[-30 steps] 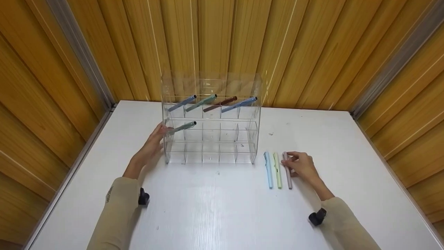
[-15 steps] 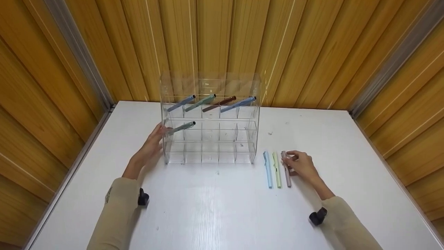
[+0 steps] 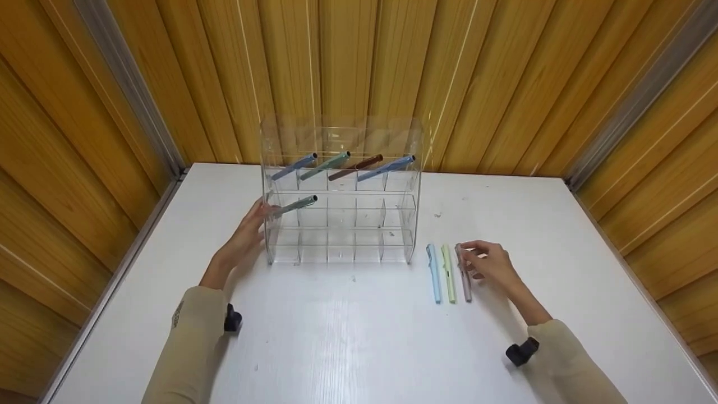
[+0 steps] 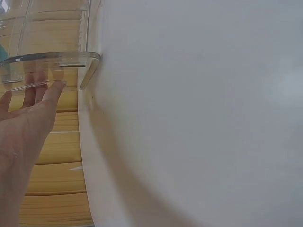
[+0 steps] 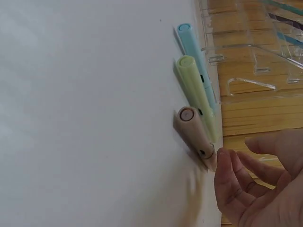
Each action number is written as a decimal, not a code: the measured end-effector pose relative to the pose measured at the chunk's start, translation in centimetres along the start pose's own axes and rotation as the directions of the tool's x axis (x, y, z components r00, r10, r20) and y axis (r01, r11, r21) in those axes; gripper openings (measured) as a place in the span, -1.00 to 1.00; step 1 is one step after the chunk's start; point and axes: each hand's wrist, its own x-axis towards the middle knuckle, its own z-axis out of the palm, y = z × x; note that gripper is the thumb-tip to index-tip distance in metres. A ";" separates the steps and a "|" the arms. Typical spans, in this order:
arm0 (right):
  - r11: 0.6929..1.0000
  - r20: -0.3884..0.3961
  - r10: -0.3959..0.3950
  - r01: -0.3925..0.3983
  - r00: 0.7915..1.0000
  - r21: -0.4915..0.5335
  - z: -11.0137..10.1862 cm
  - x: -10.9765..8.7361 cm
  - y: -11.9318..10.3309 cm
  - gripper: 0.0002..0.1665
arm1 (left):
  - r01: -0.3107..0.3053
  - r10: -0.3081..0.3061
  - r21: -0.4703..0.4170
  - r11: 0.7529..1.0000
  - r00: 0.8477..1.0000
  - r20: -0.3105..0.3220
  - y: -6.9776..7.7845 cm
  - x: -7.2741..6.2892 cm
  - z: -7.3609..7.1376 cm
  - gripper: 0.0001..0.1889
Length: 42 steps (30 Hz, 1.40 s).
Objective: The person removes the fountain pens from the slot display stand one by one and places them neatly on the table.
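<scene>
Head view, from the left: the person's left grip is laid against the left side of a clear acrylic rack, with its fingers spread and fairly straight, partly seen through the panel in the left wrist view. Light, even pressure seems best there, so that the rack is steadied without being pushed along or tipped.

Inside the rack, slanting pens are held in small compartments. In the top tier, a slim blue pen, a slim green pen, a dark red pen and a brighter blue pen are set in that order, apparently one to a compartment, with their upper ends leaning right. In the middle tier, a grey-green pen is seated at the far left; no pen is seen in the bottom tier.

Beyond the rack, on the white bench, a pale blue pen, a pale green pen and a mauve-grey pen are lined up, near but apart. The last is reached at its far end by the right grip, whose thumb and fingers are parted; no pinch shows, and contact cannot be told. A pinch squarely across the barrel would probably serve best, with its pale green neighbour left undisturbed.
</scene>
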 end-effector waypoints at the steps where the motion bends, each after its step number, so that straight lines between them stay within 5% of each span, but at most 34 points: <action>1: 1.000 0.010 -0.008 0.008 1.000 0.017 0.0 0.0 -0.3 -0.53 | 0.003 -0.003 0.002 1.000 1.000 -0.002 0.0 0.0 0.0 -0.21; 19: 0.976 0.175 -0.152 0.120 0.973 0.183 3.4 0.3 -5.2 -0.53 | -0.038 0.038 0.005 0.999 0.999 0.010 -0.1 -0.1 0.0 -0.20; 28: 0.968 0.138 -0.188 0.160 0.972 0.194 4.9 1.3 -7.1 -0.60 | -0.050 0.050 0.008 0.999 0.999 0.004 -0.2 -0.2 0.0 -0.24; 42: 0.934 0.249 -0.307 0.240 0.919 0.266 7.6 1.5 -11.6 -0.62 | -0.048 0.048 -0.038 0.998 0.999 0.006 -0.2 -0.3 0.3 -0.24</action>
